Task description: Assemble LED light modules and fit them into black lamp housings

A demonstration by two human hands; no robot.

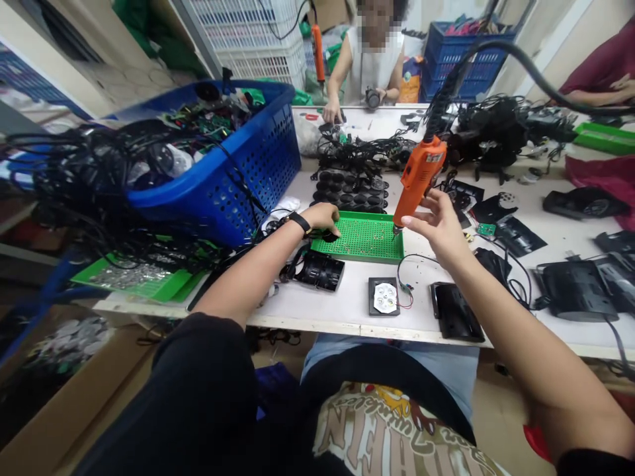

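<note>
**Bench check: orange screwdriver at right edge of green tray**

Right hand [436, 228]: open, fingers spread, just beside the lower barrel of the orange electric screwdriver [419, 178]. The fingers are not wrapped round it; cannot tell whether they touch it. The driver stands tilted, its tip [395, 229] down at the right edge of the green perforated tray [360, 241], and its black cord [476, 53] rises toward the upper right of the frame.

Left hand [322, 218]: fingers curved downward over a small dark part [330, 236] at the tray's left end. Cannot tell if it is gripped or only touched. Black wristband [300, 223] on that wrist.

Around the hands, on the white bench [347, 311]: black lamp housing [317, 271] just below the left hand; white LED board [384, 297] on a black plate, lower centre; black cover [456, 312] to its right, with thin wires [404, 281] between plate and tray. Ribbed black housings [350, 192] are stacked beyond the tray.

Blue plastic basket [243, 178], upper left of the frame, holds circuit boards and black cables. A co-worker's hand [332, 112] rests on the far end of the bench, top centre.
</note>
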